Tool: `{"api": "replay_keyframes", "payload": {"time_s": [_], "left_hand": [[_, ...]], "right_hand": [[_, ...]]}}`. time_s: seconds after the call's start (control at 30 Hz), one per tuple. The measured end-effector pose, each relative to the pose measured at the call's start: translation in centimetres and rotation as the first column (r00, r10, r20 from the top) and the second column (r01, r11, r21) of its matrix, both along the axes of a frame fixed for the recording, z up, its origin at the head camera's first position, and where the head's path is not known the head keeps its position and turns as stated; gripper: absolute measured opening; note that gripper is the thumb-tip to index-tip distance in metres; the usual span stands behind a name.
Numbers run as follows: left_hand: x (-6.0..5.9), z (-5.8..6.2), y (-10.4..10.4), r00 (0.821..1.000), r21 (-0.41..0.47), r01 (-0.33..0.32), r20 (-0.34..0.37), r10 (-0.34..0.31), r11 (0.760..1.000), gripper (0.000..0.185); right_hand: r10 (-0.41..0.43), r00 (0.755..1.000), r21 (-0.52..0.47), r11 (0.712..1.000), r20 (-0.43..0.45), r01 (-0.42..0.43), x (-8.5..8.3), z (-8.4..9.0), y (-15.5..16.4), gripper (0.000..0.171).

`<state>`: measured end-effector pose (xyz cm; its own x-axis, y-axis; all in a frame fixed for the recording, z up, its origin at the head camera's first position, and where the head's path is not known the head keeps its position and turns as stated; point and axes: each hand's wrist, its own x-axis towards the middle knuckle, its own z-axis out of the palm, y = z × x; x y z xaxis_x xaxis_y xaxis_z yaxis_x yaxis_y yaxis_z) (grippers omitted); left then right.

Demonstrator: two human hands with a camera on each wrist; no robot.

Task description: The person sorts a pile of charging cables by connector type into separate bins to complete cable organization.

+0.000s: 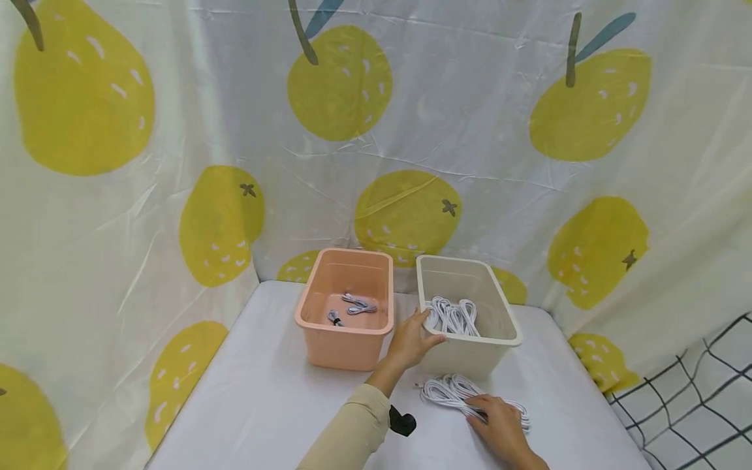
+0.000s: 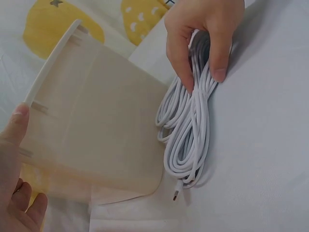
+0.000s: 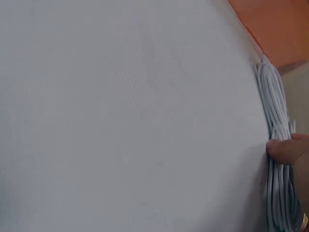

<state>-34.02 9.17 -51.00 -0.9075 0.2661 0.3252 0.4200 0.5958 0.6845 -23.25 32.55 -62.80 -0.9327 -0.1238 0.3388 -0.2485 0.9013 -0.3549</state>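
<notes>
A coil of white cable (image 1: 455, 391) lies on the white table just in front of a beige bin (image 1: 470, 356). My right hand (image 1: 486, 412) pinches the near end of that coil between thumb and fingers; the left wrist view shows the right hand (image 2: 203, 77) gripping the coil (image 2: 190, 135) while it lies flat. My left hand (image 1: 422, 334) holds the beige bin at its near left corner, thumb at the rim. In the left wrist view the left hand (image 2: 17, 164) lies against the bin wall (image 2: 96, 121). In the right wrist view a fingertip (image 3: 288, 149) presses on the cable (image 3: 279, 193).
Another white cable coil (image 1: 452, 316) lies inside the beige bin. To its left, a pink bin (image 1: 346, 346) holds a few small cable bundles (image 1: 355, 305). A small black object (image 1: 402, 421) lies by my left sleeve. Pear-print curtain surrounds the table; black wire mesh (image 1: 705, 391) is on the right.
</notes>
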Motion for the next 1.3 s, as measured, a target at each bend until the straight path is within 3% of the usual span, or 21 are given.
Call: {"api": "replay_keyframes", "payload": {"time_s": [0.23,0.63,0.83,1.3], "left_hand": [[-0.1,-0.1,0.0,1.000,-0.004,0.011,-0.012,-0.011,1.000,0.078],[0.0,-0.3,-0.2,1.000,-0.011,0.012,-0.024,-0.012,1.000,0.077],[0.0,-0.1,-0.2,1.000,-0.023,0.009,-0.023,-0.009,1.000,0.078],[-0.2,0.0,0.0,1.000,-0.008,0.002,-0.010,-0.002,1.000,0.078]], "right_hand": [[-0.024,0.997,-0.010,1.000,0.068,0.025,0.1,0.5,-0.2,0.027],[-0.008,1.000,-0.086,0.996,0.021,0.010,-0.2,0.2,-0.2,0.025],[0.051,0.999,-0.112,0.992,0.019,-0.049,-0.1,1.8,0.3,0.024],[0.100,0.995,-0.160,0.983,0.028,-0.094,0.1,5.6,1.2,0.025]]}}
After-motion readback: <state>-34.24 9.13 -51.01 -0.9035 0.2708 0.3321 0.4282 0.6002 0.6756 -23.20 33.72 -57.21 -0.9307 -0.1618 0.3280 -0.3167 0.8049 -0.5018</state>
